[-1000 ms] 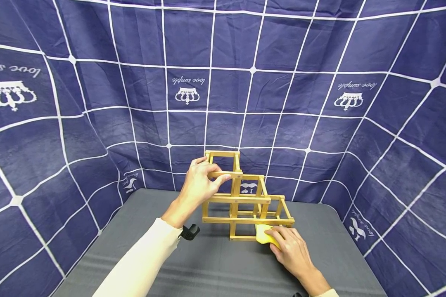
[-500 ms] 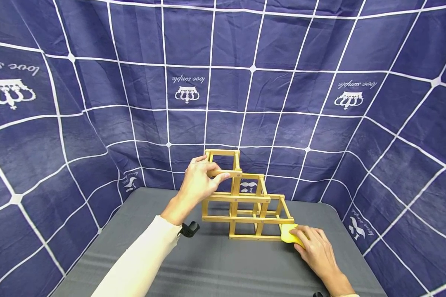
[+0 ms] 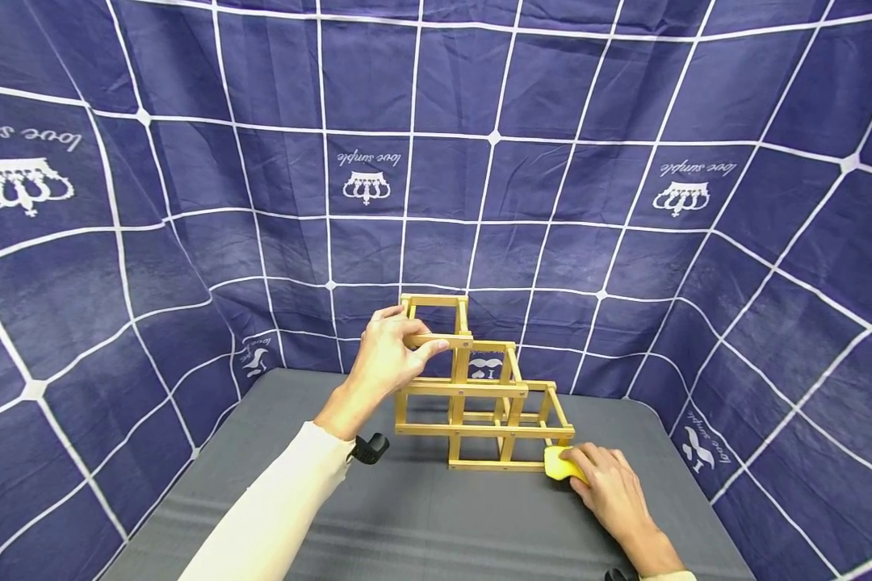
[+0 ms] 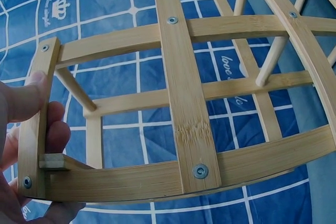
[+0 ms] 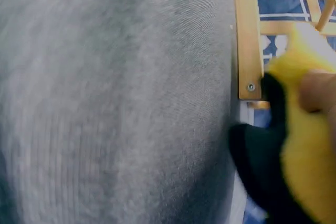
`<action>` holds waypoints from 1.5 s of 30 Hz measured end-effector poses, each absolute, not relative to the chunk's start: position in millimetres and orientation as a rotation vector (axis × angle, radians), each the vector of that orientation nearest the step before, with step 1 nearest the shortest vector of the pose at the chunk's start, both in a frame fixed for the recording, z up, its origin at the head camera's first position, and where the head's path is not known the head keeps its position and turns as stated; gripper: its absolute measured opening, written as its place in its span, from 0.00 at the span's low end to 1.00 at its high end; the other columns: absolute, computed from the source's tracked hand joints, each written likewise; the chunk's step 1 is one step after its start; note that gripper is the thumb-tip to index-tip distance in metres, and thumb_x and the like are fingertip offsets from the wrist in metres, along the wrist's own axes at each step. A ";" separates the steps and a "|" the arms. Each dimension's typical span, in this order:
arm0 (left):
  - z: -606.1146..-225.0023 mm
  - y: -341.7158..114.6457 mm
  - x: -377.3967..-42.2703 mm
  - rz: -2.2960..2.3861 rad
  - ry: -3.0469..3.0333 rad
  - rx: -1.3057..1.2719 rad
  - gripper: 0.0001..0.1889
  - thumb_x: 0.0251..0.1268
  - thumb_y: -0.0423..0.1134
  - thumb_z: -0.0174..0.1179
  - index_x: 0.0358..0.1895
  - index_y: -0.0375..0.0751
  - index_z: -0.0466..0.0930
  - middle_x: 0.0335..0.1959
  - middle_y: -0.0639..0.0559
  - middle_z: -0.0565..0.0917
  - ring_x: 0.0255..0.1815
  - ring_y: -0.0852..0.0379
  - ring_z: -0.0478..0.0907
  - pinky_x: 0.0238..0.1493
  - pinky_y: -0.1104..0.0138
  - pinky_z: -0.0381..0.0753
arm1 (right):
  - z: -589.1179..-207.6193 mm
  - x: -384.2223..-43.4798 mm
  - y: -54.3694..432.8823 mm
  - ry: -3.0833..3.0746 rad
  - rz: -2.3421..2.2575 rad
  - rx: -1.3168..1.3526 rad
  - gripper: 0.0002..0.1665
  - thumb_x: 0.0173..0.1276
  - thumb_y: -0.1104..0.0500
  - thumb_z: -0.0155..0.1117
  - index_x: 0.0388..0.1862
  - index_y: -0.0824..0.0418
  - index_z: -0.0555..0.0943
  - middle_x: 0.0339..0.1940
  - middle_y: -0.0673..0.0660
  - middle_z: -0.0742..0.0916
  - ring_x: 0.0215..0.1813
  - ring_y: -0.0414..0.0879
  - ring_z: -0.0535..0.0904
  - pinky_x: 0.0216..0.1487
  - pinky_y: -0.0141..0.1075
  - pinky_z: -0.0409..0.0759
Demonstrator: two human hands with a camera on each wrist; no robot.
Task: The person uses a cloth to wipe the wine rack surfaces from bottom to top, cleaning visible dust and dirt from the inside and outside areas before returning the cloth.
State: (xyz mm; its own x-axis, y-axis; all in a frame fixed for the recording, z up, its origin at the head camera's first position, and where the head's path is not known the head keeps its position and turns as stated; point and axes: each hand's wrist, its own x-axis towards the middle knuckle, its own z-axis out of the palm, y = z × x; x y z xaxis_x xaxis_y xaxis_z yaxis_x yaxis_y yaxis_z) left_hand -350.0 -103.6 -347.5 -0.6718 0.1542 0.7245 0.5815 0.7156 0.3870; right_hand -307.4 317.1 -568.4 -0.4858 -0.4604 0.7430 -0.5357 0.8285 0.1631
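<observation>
A light wooden stepped rack (image 3: 480, 389), built of slats joined with round dowels and metal screws, stands in the middle of the head view. My left hand (image 3: 391, 353) grips its top front slat at the left, thumb in front and fingers behind. In the left wrist view the thumb (image 4: 26, 95) presses on that slat. My right hand (image 3: 614, 490) holds a yellow sponge (image 3: 563, 464) at the right end of the lowest front slat. A dark layer lines one side of the sponge in the right wrist view, where it is blurred beside the slat end (image 5: 250, 72).
A grey cloth surface (image 3: 407, 516) lies under the rack and both hands. Blue fabric with white grid lines (image 3: 450, 177) hangs behind and on both sides. A black strap piece (image 3: 371, 449) sits at the left wrist.
My right hand has moved right with the sponge along the lowest front slat, then slightly back left. The left hand and the rack have stayed put.
</observation>
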 end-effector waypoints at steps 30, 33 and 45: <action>-354.7 -128.4 -358.5 -0.928 -2.113 -0.811 0.11 0.71 0.36 0.83 0.53 0.43 0.98 0.53 0.40 0.98 0.81 0.25 0.83 0.91 0.35 0.75 | -539.2 -294.6 252.1 -1.992 0.677 0.084 0.31 0.56 0.65 0.79 0.62 0.66 0.89 0.48 0.66 0.93 0.42 0.64 0.91 0.42 0.59 0.83; -355.2 -128.3 -358.6 -0.911 -2.110 -0.841 0.10 0.72 0.34 0.82 0.53 0.40 0.98 0.51 0.39 0.98 0.79 0.23 0.84 0.90 0.36 0.76 | -540.2 -296.4 240.7 -2.015 0.708 0.040 0.29 0.56 0.65 0.80 0.60 0.66 0.89 0.47 0.68 0.93 0.42 0.67 0.91 0.41 0.65 0.85; -355.0 -127.1 -354.9 -0.877 -2.135 -0.848 0.10 0.74 0.36 0.80 0.54 0.42 0.99 0.50 0.40 0.98 0.79 0.20 0.83 0.84 0.31 0.80 | -544.5 -302.1 183.1 -2.047 0.845 0.042 0.29 0.51 0.65 0.84 0.56 0.63 0.88 0.46 0.62 0.94 0.41 0.57 0.97 0.43 0.57 0.94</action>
